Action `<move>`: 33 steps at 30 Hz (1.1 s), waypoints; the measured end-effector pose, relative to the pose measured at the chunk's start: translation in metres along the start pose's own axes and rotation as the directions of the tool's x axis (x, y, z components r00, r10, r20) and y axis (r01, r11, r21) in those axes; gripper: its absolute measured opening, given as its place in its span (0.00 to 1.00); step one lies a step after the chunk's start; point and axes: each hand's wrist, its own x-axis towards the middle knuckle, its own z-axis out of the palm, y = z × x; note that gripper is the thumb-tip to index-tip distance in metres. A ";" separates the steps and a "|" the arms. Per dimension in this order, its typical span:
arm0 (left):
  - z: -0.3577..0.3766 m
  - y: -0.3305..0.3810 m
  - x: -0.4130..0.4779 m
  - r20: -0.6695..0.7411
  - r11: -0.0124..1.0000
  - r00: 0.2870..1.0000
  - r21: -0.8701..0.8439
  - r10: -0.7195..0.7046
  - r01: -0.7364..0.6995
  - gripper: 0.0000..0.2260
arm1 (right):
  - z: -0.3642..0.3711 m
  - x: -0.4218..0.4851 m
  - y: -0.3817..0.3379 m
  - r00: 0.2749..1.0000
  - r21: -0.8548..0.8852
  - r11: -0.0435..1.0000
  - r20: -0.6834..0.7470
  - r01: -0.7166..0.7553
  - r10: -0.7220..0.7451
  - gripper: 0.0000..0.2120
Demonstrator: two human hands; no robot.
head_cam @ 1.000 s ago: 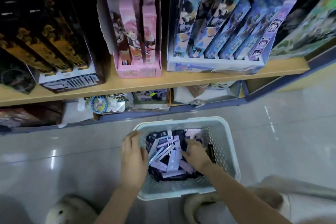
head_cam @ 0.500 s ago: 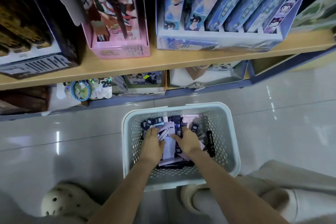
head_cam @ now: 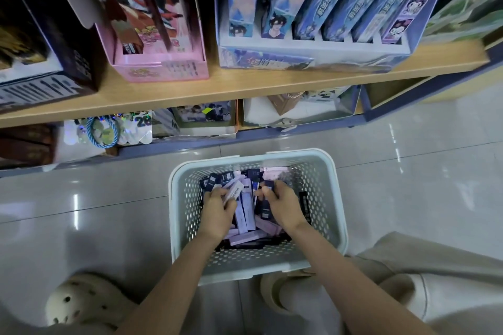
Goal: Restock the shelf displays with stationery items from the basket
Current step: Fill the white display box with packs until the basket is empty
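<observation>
as the head view looks down, the pale basket (head_cam: 341, 212) sits on the tiled floor (head_cam: 408, 171) just near of the shelf (head_cam: 217, 90). it holds a loose heap of stationery packs (head_cam: 245, 223), lilac and dark ones mixed, so the goods are all down here and none is on its way up yet. your left grip (head_cam: 217, 209) is inside the basket on the left of the heap, fingers curled and clamped on a pale long pack (head_cam: 234, 192) that tilts up out of the pile. your right grip (head_cam: 283, 207) is in beside it, apart from the left one, thumb and fingers pinched on a dark pack (head_cam: 268, 186) toward the far side of the heap.

farther up the same view, the shelf carries a pink display box (head_cam: 160, 68) on the left and a blue display tray (head_cam: 313, 46) on the right, its slots filled with tall cartons leaning in a row.

by my reading you are at the picking step, before any stocking. the next move calls for lifting both packs clear of the basket wall without dragging neighbours along, then sliding each upright into its display. which display takes them, the view does not tell.
</observation>
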 end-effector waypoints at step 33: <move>-0.024 0.016 -0.029 0.324 0.919 0.940 -0.393 0.105 0.033 0.07 | -0.037 0.021 0.013 0.984 -0.611 0.782 -0.023 0.125 -0.175 0.30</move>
